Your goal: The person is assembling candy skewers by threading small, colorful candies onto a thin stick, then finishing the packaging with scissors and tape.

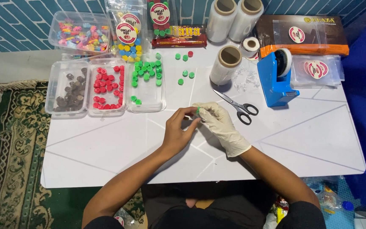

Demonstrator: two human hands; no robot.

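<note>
Both hands meet near the middle of the table (pixel 106 169). The bare left hand (pixel 178 133) and the gloved right hand (pixel 219 123) pinch one small green piece (pixel 198 110) between their fingertips. It is held just above the table, not lying on it. It is mostly hidden by the fingers, so its shape is hard to tell.

It looks very light and small, like the loose green pieces (pixel 184 57) near the back edge. It is probably hard and smooth, so it could slip or pop out of a tight pinch. The best hold is likely by its sides, with fingertips, softly. The glove may help it not slide.

Scissors (pixel 239 107) lie just right of the hands. A blue tape holder (pixel 274 87) stands behind them. Three clear trays sit at the back left: brown pieces (pixel 70 91), red pieces (pixel 106 87), green ones (pixel 147 72).
</note>
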